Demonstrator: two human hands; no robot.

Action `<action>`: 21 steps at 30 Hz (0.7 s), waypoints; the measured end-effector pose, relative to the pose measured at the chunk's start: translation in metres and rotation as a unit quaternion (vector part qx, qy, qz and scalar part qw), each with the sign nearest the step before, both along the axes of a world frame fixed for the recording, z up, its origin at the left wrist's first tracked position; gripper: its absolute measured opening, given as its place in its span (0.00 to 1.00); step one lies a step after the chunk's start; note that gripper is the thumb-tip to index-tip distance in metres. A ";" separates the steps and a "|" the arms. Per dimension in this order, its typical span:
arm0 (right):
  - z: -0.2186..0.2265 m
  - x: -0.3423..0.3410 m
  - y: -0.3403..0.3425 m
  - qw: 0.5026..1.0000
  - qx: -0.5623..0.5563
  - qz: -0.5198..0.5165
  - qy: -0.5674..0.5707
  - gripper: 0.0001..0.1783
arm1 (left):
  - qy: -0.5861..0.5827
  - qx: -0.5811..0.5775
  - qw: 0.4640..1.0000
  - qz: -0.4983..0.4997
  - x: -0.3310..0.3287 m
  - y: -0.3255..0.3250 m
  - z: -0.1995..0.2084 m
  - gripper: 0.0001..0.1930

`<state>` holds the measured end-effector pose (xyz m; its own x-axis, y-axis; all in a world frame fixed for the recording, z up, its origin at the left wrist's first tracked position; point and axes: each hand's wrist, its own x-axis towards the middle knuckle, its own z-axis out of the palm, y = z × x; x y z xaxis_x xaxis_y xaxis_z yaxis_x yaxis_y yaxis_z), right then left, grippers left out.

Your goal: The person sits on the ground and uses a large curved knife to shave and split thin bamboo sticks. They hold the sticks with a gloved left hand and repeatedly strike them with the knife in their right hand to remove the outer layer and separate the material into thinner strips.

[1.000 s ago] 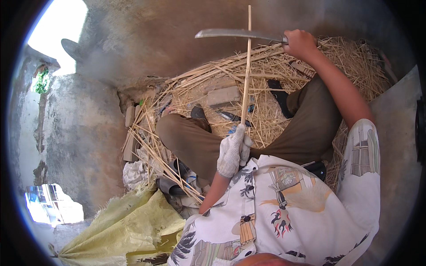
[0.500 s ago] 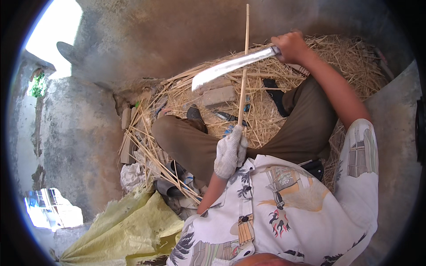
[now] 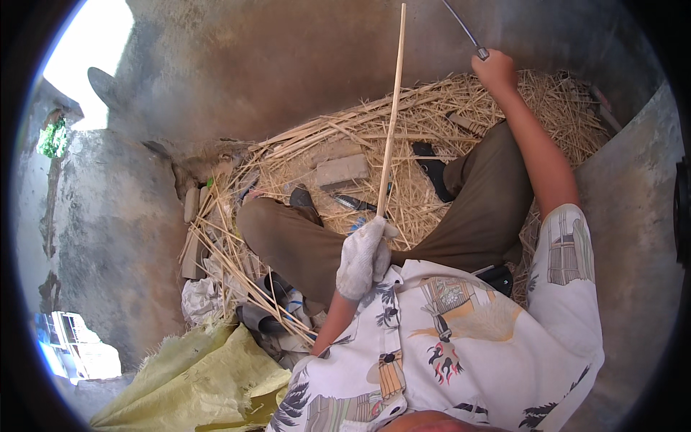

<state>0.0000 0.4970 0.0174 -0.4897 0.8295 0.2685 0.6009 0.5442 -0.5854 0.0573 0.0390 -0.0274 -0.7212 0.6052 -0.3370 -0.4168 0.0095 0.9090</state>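
Note:
My left hand [image 3: 363,258], in a white knitted glove, is closed around the lower end of a long pale bamboo stick [image 3: 392,119]. The stick rises almost upright from the glove, leaning slightly right at its top. Bare and raised at the upper right, my right hand [image 3: 495,72] grips the handle of a machete [image 3: 464,26]. Its blade is seen nearly edge-on, as a thin dark line pointing up and left, and its tip runs out of the picture. Blade and stick are apart.
Pale strips and shavings [image 3: 554,119] cover the floor around my crossed legs. A brick-like block [image 3: 342,171] lies ahead, with a dark knife-like object [image 3: 353,202] beside it. A yellow woven sack [image 3: 194,381] is at lower left. Concrete walls [image 3: 288,65] stand close around.
My right hand has swung the machete up and right, away from the stick; the blade has turned from broadside to edge-on. The left hand still holds the stick, shifted slightly left and down.

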 end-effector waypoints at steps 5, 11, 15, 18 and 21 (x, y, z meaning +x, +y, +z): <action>-0.005 -0.009 -0.052 0.985 0.112 0.124 -0.038 0.16 | -0.085 0.103 0.991 0.006 -0.005 -0.001 0.000 0.22; -0.017 -0.012 -0.084 0.892 0.303 0.322 -0.097 0.13 | -0.090 0.141 0.985 0.036 -0.012 -0.009 -0.012 0.21; -0.036 -0.019 -0.087 0.857 0.297 0.418 -0.056 0.12 | -0.071 0.079 0.992 0.063 -0.011 -0.003 -0.011 0.20; -0.034 -0.029 -0.075 0.880 0.250 0.401 0.058 0.13 | -0.061 0.052 0.994 0.072 -0.010 -0.002 -0.010 0.20; -0.022 -0.031 -0.060 0.929 0.149 0.335 0.046 0.15 | -0.063 0.012 0.996 0.068 -0.009 -0.001 -0.007 0.20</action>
